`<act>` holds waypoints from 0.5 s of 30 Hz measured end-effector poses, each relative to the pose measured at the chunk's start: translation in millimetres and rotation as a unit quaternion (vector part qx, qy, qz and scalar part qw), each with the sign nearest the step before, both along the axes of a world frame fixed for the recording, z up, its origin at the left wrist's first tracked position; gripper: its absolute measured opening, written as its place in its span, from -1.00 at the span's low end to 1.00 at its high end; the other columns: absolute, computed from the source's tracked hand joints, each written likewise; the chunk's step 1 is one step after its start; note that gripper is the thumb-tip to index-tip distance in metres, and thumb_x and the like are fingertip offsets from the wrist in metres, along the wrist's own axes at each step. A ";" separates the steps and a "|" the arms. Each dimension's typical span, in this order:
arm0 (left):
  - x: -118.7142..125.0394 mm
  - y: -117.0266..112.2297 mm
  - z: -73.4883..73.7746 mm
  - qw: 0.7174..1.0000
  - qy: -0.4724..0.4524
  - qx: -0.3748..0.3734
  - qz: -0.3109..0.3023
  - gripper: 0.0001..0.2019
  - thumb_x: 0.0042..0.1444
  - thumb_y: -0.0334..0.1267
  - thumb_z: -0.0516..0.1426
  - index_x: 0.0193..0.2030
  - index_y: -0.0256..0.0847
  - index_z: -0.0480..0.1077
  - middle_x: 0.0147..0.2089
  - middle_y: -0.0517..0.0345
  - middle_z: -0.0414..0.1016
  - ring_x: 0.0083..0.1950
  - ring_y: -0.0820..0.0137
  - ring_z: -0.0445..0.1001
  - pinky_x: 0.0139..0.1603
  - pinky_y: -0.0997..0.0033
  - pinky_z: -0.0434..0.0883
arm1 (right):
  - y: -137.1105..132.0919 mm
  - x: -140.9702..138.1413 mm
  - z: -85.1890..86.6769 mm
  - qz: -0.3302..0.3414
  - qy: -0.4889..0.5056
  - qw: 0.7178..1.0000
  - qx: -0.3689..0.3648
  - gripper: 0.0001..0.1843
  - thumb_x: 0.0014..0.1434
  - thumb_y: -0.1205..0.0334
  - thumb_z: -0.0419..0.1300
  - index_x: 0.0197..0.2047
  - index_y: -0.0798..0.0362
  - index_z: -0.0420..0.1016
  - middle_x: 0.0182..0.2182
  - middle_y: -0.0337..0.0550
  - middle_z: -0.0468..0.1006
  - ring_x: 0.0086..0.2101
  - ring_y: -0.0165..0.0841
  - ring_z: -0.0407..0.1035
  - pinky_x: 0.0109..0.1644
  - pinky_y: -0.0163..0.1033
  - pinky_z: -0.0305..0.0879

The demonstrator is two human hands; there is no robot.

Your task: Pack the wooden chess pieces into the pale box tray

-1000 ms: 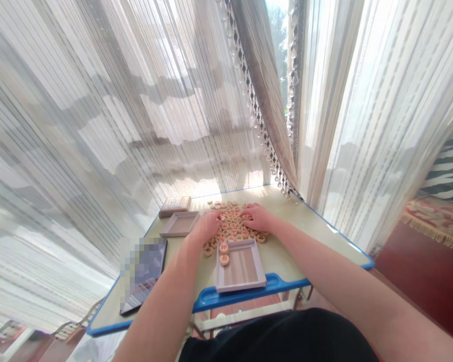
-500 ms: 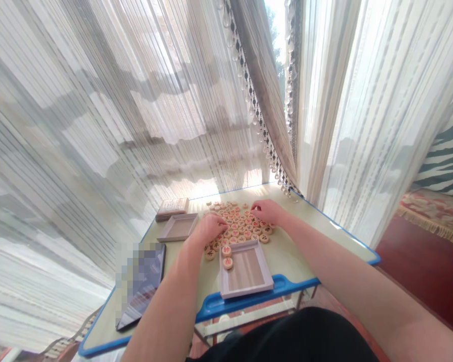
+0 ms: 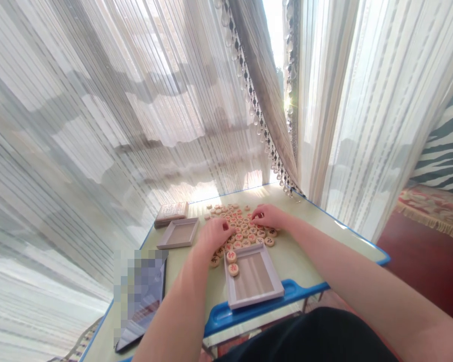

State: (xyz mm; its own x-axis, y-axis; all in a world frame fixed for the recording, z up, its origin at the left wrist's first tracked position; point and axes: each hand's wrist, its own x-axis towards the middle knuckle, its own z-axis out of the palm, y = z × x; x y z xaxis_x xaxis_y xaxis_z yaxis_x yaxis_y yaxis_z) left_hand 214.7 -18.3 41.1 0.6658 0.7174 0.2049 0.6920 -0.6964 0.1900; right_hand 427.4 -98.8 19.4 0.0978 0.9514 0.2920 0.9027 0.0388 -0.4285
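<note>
Several round wooden chess pieces (image 3: pixel 245 229) with red or dark characters lie spread over the middle of a small table (image 3: pixel 309 236). My left hand (image 3: pixel 214 234) rests on the left edge of the pile, fingers curled down onto the pieces. My right hand (image 3: pixel 268 216) sits on the pile's right side, its fingers pinched over a piece. A shallow grey tray (image 3: pixel 253 276) lies in front of the pile with two pieces (image 3: pixel 232 263) in its far left corner.
A second grey tray (image 3: pixel 178 233) lies to the left, with a folded board or box (image 3: pixel 169 212) behind it. A dark tablet (image 3: pixel 141 296) lies at the near left. Sheer curtains hang around the table; its blue rim (image 3: pixel 249 309) is close to my body.
My left hand has drawn back toward me along the left of the pile. My right hand moved out to the right side and stays there. The view shifted slightly.
</note>
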 end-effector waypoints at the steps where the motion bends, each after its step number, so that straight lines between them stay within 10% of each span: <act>1: 0.4 -0.3 -0.6 1.000 0.005 -0.003 -0.002 -0.69 0.00 0.04 0.11 -0.43 -0.17 0.44 -0.41 0.14 0.52 -0.38 0.35 0.45 -0.38 0.43 0.32 | 0.2 0.0 0.0 -0.004 0.001 1.000 -0.005 -0.82 0.01 0.19 0.19 -0.34 0.01 0.60 -0.41 -0.21 0.48 -0.41 -0.43 0.32 -0.28 -0.37 0.22; 15: 1.1 7.8 -2.9 0.992 -0.105 0.063 0.005 -0.64 0.18 -0.35 -0.04 0.08 -0.20 0.39 0.00 0.02 0.51 0.01 0.26 0.47 0.04 0.33 0.36 | -4.2 -5.4 -1.7 -0.025 -0.017 1.000 0.000 -0.81 0.02 0.14 0.21 -0.31 -0.04 0.62 -0.39 -0.18 0.51 -0.22 -0.29 0.30 -0.06 -0.24 0.21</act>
State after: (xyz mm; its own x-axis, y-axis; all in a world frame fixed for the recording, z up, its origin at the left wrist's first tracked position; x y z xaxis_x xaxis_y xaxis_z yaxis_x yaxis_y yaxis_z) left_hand 215.9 -10.5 38.2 0.5917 0.6836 0.4273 0.6533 -0.7172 0.2427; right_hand 422.1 -103.0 17.7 0.1357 0.9454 0.2964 0.9175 -0.0070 -0.3977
